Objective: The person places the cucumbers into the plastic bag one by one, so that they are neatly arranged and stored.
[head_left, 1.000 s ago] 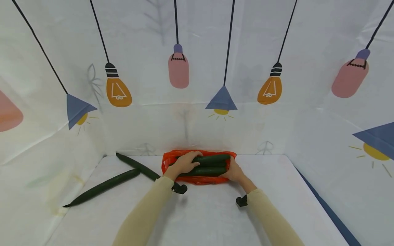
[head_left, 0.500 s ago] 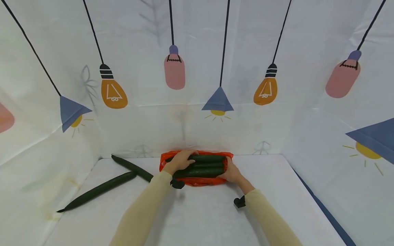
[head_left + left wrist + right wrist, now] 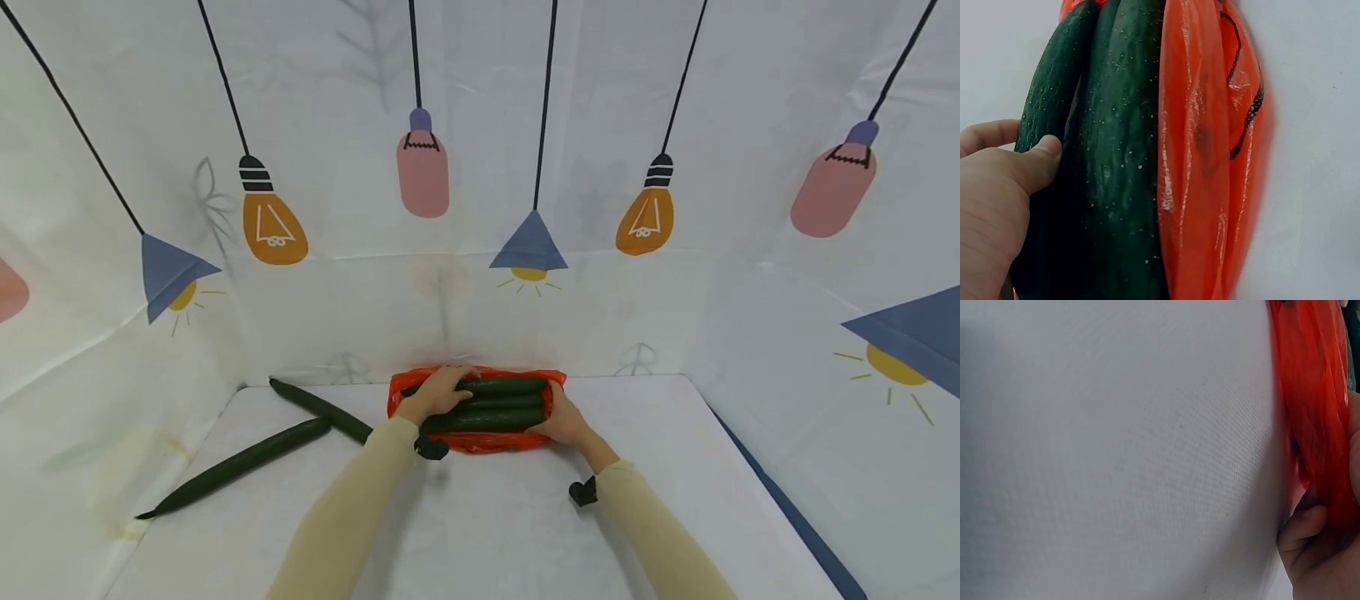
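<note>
Holding cucumbers [image 3: 498, 419] in bag [image 3: 487, 443] on worktop [image 3: 498, 525] | left hand [image 3: 437, 392] pinches far cucumber [image 3: 513, 386] | right hand [image 3: 566, 419] grips bag's right end | I should tension bag lightly; it may tear.

Downward head view (wrist views nearer)

No words, numbers, labels or brand names can be read. The white wall sheet [image 3: 600, 325] bears printed drawings: orange bulbs [image 3: 292, 242], pink bulbs [image 3: 423, 183] and blue lampshades [image 3: 529, 242] on black cords [image 3: 545, 104]; none of it is lettering. On the red bag [image 3: 1194, 169], the left wrist view shows dark streaks [image 3: 1253, 109]; whether these are print cannot be told, and they form no readable letters.
</note>
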{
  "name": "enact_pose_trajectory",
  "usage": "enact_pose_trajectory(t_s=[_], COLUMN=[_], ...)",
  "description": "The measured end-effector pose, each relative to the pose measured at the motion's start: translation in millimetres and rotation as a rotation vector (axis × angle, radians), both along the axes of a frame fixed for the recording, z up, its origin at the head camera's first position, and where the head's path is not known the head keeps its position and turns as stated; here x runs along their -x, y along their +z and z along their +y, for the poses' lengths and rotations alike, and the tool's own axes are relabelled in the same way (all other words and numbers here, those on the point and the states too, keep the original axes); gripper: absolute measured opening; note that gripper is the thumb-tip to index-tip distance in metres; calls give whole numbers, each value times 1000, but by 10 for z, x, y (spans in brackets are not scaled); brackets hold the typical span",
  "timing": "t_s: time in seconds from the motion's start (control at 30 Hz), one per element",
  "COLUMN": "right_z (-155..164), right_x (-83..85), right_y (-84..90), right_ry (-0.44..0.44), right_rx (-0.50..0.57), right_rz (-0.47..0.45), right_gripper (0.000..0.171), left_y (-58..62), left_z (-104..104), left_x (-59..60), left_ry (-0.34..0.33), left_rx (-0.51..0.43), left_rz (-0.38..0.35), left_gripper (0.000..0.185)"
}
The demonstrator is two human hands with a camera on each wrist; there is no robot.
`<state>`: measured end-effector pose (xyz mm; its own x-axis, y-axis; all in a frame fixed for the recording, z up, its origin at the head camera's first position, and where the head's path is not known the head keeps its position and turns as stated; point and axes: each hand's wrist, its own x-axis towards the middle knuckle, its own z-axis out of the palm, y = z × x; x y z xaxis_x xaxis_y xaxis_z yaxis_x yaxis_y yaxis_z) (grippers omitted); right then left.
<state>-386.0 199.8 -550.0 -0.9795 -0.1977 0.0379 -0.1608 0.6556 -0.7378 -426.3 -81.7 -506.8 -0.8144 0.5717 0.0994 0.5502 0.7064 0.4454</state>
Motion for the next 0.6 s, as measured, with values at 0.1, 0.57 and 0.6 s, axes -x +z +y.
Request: enact_pose_trajectory(t_s=[0.1,0.57,0.6], right_z=[-1,8,7], right_x=[3,-12,-11], right_y=[-7,-31,-27], right_ry=[3,-23,-22], right_rx=[4,10,10], right_rz=[1,-23,-22], right_gripper=[100,102,102], left_y=[-12,-100,-105], left_z=[-4,-21,-22], left_x=[-1,-18,-16], left_ry=[7,61,65], left_rx=[2,-45,-53], left_rz=[-1,-21,-22], left_gripper=[35,34,34])
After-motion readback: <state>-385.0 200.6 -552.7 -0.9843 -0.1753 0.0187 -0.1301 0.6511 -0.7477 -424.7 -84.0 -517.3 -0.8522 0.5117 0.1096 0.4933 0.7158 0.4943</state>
